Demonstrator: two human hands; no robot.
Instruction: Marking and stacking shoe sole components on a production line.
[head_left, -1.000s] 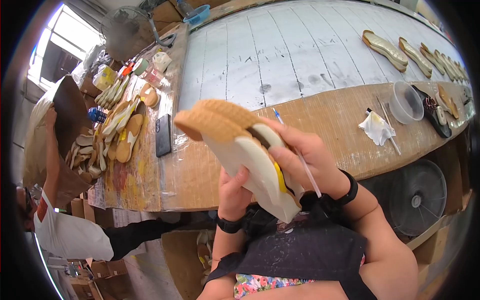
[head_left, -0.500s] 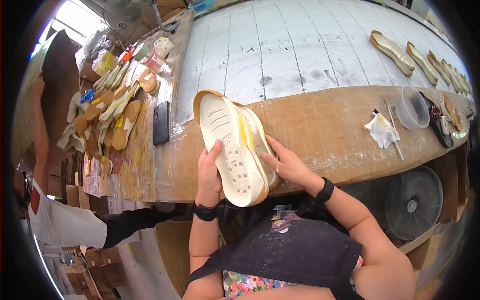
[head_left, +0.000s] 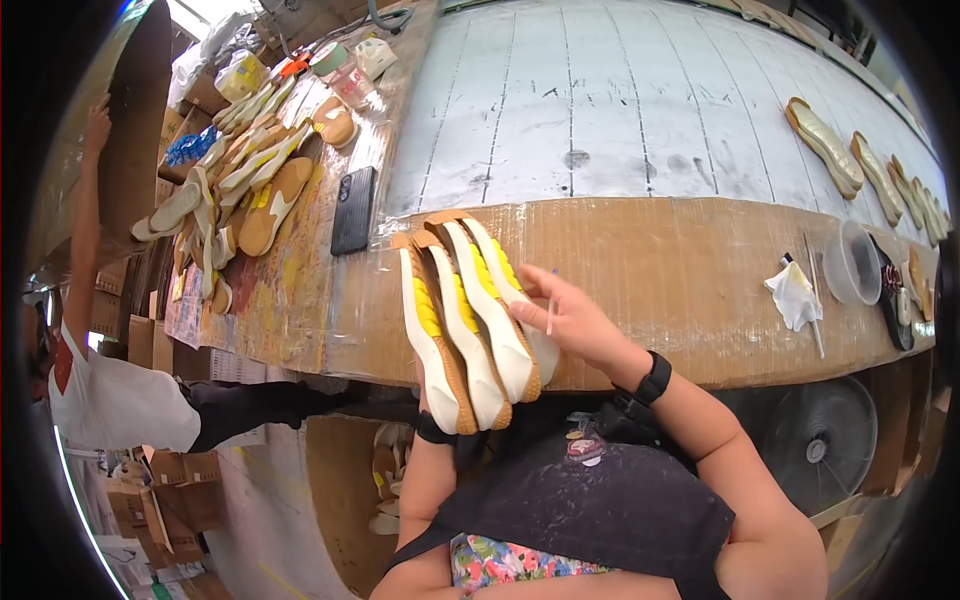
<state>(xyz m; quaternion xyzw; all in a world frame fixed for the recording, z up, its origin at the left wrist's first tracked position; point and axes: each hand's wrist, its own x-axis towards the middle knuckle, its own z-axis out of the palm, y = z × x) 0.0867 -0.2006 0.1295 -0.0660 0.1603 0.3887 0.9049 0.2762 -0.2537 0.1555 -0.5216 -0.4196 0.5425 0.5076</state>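
Note:
Several white shoe soles [head_left: 463, 340] with tan bottoms and yellow ridged side patches stand on edge, side by side, at the table's front edge. My left hand is hidden behind them; only its wrist, with a black band, shows below, and it seems to hold them up from beneath. My right hand [head_left: 573, 318] is at the right side of the bunch, its thumb touching or almost touching the nearest sole. Between its partly curled, slightly blurred fingers, a thin pale stick [head_left: 551, 310] shows.
A black phone [head_left: 353, 211] lies left of the soles, beside a heap of other soles [head_left: 272, 205]. At right are a clear plastic tub [head_left: 853, 262], a white cloth [head_left: 795, 297] and more soles [head_left: 824, 148]. A fan [head_left: 815, 450] stands below; a person [head_left: 125, 400] is at far left.
The soles have turned from showing a white inner face to showing their sides, fanned in a row. My left hand has gone behind them. My right hand has loosened from the sole's side.

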